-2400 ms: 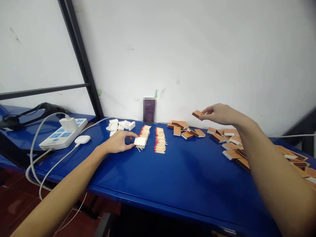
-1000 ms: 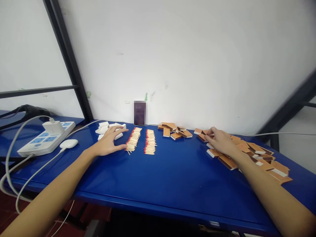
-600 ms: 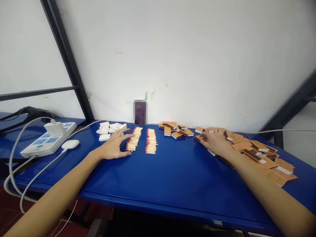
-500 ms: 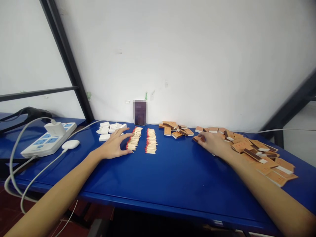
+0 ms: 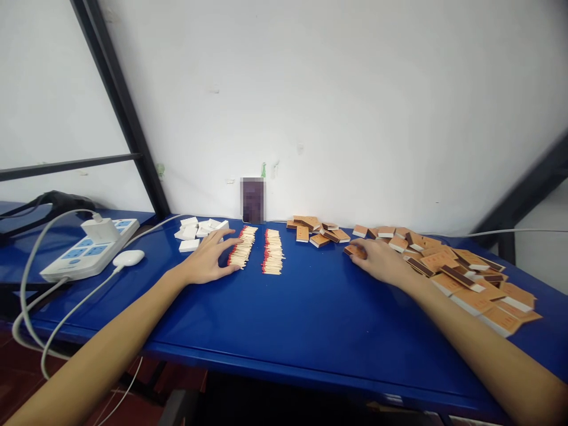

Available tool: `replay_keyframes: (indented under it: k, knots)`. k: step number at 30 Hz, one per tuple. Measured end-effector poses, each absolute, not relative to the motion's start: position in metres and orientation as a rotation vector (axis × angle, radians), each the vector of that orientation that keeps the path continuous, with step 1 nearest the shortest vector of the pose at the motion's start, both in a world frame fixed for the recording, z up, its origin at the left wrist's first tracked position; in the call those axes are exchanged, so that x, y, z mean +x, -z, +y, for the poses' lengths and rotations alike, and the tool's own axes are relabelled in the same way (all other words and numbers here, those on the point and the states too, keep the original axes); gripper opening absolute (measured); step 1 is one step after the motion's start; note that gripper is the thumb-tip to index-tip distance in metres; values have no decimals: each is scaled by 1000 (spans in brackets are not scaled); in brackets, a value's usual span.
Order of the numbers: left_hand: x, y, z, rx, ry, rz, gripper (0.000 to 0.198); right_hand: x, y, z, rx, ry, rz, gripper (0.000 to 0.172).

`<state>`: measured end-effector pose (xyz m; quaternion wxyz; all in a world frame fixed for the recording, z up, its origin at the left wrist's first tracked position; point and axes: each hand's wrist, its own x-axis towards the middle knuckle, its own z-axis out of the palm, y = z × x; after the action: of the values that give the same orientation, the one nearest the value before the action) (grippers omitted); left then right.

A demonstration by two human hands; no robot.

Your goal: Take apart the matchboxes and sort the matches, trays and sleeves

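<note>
My left hand rests on the table with thumb and fingers apart, at the left edge of a row of red-tipped matches. A second row of matches lies just to its right. Behind my left hand sits a group of white matchbox trays. My right hand is closed on a brown matchbox, low over the table, left of a large pile of matchboxes. A smaller heap of matchboxes lies between the matches and my right hand.
A phone-like blurred object leans on the white wall. At the left are a white power strip with a charger, a white oval device and loose cables. The blue table has its front edge towards me.
My right hand has drawn the matchbox slightly left and nearer, away from the pile. My left hand has stayed almost in place beside the matches.
</note>
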<state>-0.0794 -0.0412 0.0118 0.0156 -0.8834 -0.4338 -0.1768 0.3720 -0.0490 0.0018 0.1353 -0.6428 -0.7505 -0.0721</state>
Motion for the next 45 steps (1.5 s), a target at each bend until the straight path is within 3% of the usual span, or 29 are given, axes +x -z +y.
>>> replay_keyframes:
  k: [5, 10, 13, 26, 34, 41, 45]
  knots:
    - [-79, -14, -43, -2762, 561, -1326, 63, 348, -6, -60, -1693, 185, -2112, 38]
    - [-73, -19, -50, -2757, 613, -1268, 56, 307, -14, -86, -1432, -346, -2138, 40]
    - [-70, -21, -54, -2803, 579, -1247, 63, 290, -17, -99, -1344, -500, -2190, 38]
    - [-77, -16, -47, -2752, 567, -1179, 57, 286, 3, -92, -1210, -444, -2001, 47]
    - [-58, -22, -59, -2763, 802, -967, 41, 282, 8, -89, -1133, -677, -1913, 37]
    - [-15, -34, -71, -2837, 916, -700, 35, 254, 8, -94, -991, -587, -1902, 36]
    - [14, -43, -70, -2859, 957, -809, 33, 230, 3, -95, -893, -642, -1782, 39]
